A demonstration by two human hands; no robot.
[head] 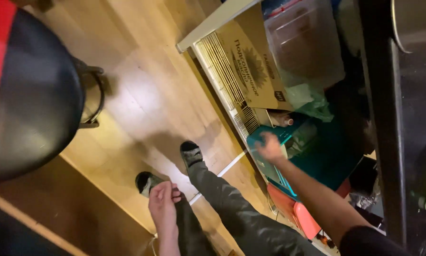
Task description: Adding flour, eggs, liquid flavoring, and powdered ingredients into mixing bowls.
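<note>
I look down at my legs in grey trousers and dark socks on a wooden floor. My right hand reaches down to the edge of a teal plastic crate under a dark counter; it is blurred and its fingers seem curled at the crate's rim. My left hand hangs by my left knee with its fingers loosely curled and nothing in it. A brown cardboard box and a clear plastic bin stand behind the crate.
A black and red round stool on a metal frame stands at the left. A white slatted panel leans beside the box. Red plastic items lie near my right leg. A dark counter edge runs down the right.
</note>
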